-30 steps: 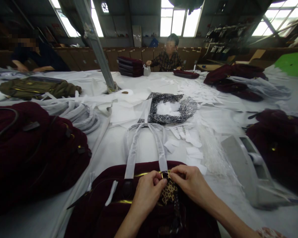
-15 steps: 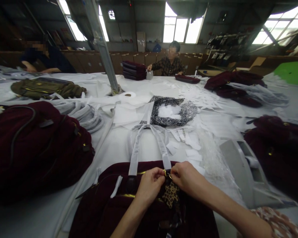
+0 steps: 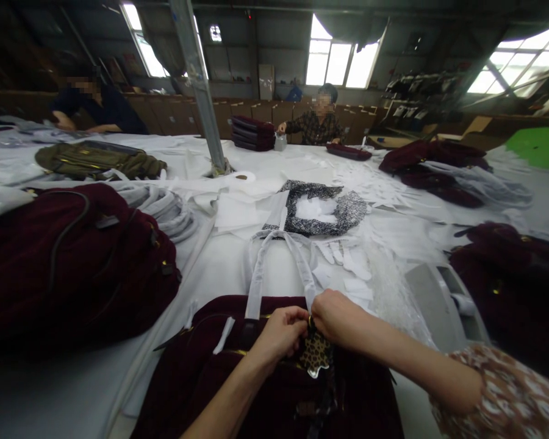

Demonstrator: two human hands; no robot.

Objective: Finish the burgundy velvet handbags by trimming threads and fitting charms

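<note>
A dark maroon bag (image 3: pixel 187 378) lies in front of me, its pale-wrapped handle (image 3: pixel 256 283) standing up in a loop. My left hand (image 3: pixel 279 335) is closed in a pinch at the base of the handle's right side. Facing it, my right hand (image 3: pixel 338 320) pinches at the same spot. Between the fingertips shows the gold-coloured clasp (image 3: pixel 310 320) of a leopard-print charm (image 3: pixel 315 350), which hangs below against the bag. The fingers partly hide the clasp, so how it is fastened cannot be seen. A white-wrapped zipper pull (image 3: pixel 224 335) lies left of my hands.
Maroon bags crowd the left (image 3: pixel 105 268) and the right (image 3: pixel 507 286). A grey tape dispenser (image 3: pixel 432 299) stands right of my work. Beyond are a black-and-white patterned bag of white scraps (image 3: pixel 297 222), an olive bag (image 3: pixel 96 160), a metal post (image 3: pixel 204 91) and two co-workers.
The view has shifted slightly, moving the scene a little to the right. Both hands stay pinched at the clasp. The charm has turned, and its lower edge now shines.
</note>
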